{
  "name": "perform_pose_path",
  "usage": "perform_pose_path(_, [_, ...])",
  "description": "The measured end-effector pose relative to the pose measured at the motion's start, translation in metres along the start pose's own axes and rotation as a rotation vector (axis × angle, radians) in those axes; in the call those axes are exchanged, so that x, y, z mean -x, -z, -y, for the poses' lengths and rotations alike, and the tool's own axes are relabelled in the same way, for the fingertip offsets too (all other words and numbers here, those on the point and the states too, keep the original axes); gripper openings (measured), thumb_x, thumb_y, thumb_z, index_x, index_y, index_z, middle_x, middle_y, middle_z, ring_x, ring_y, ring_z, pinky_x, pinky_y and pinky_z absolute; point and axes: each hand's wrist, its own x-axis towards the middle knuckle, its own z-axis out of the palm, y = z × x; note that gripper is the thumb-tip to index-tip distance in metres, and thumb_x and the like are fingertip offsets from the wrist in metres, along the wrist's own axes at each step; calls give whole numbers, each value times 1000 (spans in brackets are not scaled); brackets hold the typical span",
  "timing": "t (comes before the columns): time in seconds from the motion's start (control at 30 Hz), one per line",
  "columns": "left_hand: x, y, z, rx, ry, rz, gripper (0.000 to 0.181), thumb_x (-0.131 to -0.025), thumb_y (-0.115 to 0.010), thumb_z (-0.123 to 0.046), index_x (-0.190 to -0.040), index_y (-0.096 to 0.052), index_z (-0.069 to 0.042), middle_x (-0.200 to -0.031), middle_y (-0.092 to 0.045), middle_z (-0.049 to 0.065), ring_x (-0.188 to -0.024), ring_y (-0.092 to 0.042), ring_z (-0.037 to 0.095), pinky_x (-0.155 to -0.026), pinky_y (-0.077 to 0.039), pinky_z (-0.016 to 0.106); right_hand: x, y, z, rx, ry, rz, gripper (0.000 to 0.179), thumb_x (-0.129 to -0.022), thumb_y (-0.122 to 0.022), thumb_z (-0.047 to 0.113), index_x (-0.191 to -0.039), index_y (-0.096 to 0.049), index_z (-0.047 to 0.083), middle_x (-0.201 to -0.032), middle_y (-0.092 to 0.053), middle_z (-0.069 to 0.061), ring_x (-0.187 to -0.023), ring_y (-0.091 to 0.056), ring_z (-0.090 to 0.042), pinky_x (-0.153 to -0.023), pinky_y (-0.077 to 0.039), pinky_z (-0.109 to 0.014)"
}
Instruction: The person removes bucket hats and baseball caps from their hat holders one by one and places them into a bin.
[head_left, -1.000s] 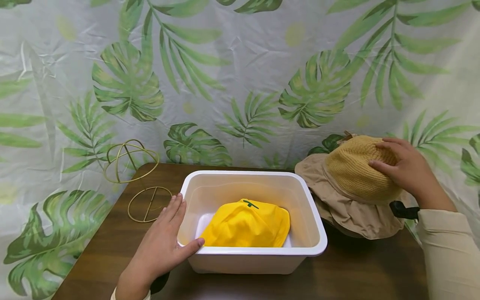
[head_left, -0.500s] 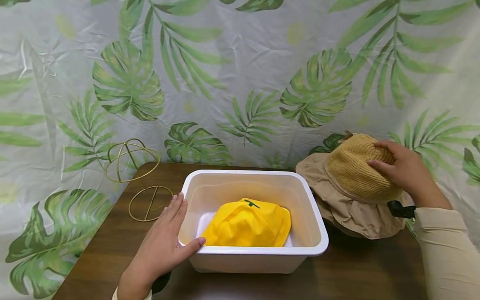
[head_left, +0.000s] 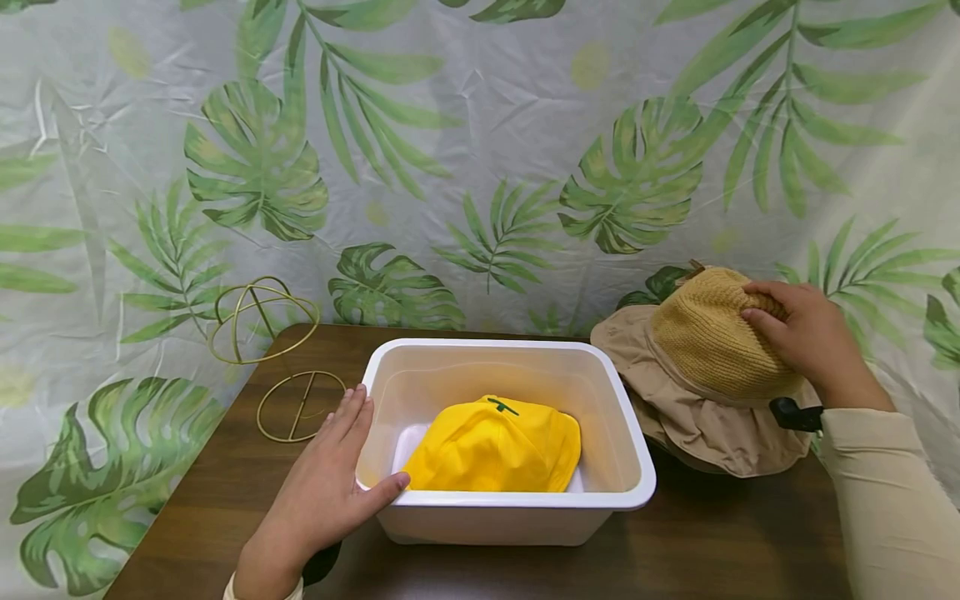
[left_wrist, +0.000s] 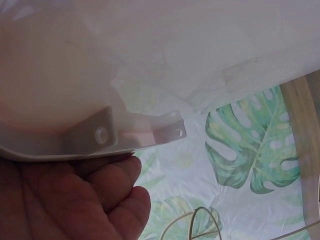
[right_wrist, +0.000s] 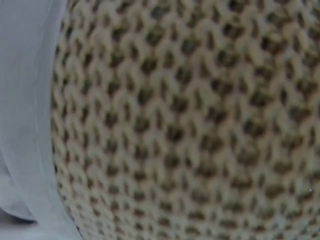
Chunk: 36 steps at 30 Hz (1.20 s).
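In the head view a white plastic tub (head_left: 495, 525) stands on the table with a yellow cap (head_left: 495, 450) lying inside it. My left hand (head_left: 322, 492) rests on the tub's left rim near the front corner, fingers straight. The left wrist view shows that hand's fingers (left_wrist: 117, 180) against the underside of the rim (left_wrist: 85, 155). To the right of the tub sits a hat (head_left: 705, 342) with a mustard knitted crown and a wide beige cloth brim. My right hand (head_left: 813, 337) pinches the top of the crown. Knit fabric (right_wrist: 185, 120) fills most of the right wrist view.
A gold wire stand (head_left: 300, 408) with a domed top is at the left on the dark wooden table (head_left: 217, 467). Behind the table hangs a leaf-printed curtain (head_left: 495, 150). The hat's brim lies close beside the tub's right side.
My right thumb and fingers have drawn closer together, bunching the top of the knitted crown. The left hand and the tub have stayed in place.
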Motion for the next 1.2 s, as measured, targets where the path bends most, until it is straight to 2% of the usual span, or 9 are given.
perform_pose_path(0.13, [0, 0, 0, 5, 4, 3, 93, -87, -65, -57, -146, -40, 10, -158, -29, 21, -145, -28, 36, -112, -28, 59, -1, -2, 2, -15, -8, -48, 30, -99, -62, 14, -125, -64, -2, -114, -62, -31, -96, -48, -44, -78, -36, -62])
perform_pose_path(0.3, [0, 0, -1, 14, 7, 6, 92, -87, -65, -57, -146, -40, 9, -158, -29, 21, -145, -28, 36, -112, -28, 59, -2, -6, 1, -57, 10, -120, 26, -99, -62, 11, -118, -66, -7, -114, -62, -32, -103, -50, -49, -85, -36, -63])
perform_pose_path(0.43, [-1, 0, -1, 12, -5, -4, 92, -87, -66, -56, -146, -40, 10, -157, -30, 22, -145, -28, 36, -112, -29, 59, -1, -5, 0, -88, 0, -124, 26, -100, -60, 12, -114, -65, -10, -114, -57, -31, -107, -47, -50, -88, -33, -65])
perform_pose_path(0.5, [-1, 0, -1, 12, -5, -3, 92, -87, -66, -56, -146, -40, 10, -157, -29, 22, -145, -28, 36, -112, -29, 59, -1, -3, 1, -96, -11, -93, 29, -100, -61, 15, -117, -64, -9, -120, -53, -30, -113, -44, -50, -92, -32, -67])
perform_pose_path(0.57, [-1, 1, -2, 14, -2, 0, 92, -87, -66, -56, -146, -40, 10, -158, -29, 22, -145, -28, 36, -112, -29, 59, -1, 2, 3, -101, -27, -29, 40, -98, -65, 20, -128, -60, -5, -132, -49, -31, -124, -39, -53, -99, -28, -70])
perform_pose_path(0.67, [0, 1, -2, 18, 7, 7, 92, -87, -65, -56, -146, -40, 10, -158, -29, 22, -146, -27, 35, -112, -29, 59, -4, 8, 6, -87, -73, 108, 71, -93, -71, 31, -151, -40, 3, -150, -32, -33, -137, -24, -56, -104, -19, -74])
perform_pose_path(0.77, [0, 1, -1, 21, 12, 10, 92, -87, -65, -56, -146, -40, 9, -158, -29, 21, -146, -27, 35, -112, -28, 59, -8, 10, 5, -57, -92, 209, 91, -89, -74, 38, -159, -23, 8, -157, -22, -32, -141, -17, -56, -105, -17, -74])
perform_pose_path(0.97, [0, 0, -1, 24, 12, 9, 91, -87, -65, -56, -146, -41, 9, -158, -29, 21, -146, -28, 35, -112, -29, 59, -13, 8, -3, -22, -48, 240, 74, -94, -70, 33, -154, -37, 7, -159, -25, -22, -144, -19, -49, -107, -18, -71])
perform_pose_path(1.2, [0, -1, 1, 18, -2, -3, 91, -87, -65, -55, -146, -42, 9, -158, -29, 21, -145, -28, 36, -111, -30, 60, -14, 7, -8, -146, -115, 215, 57, -101, -58, 35, -149, -46, 9, -159, -31, -6, -147, -19, -36, -113, -15, -64])
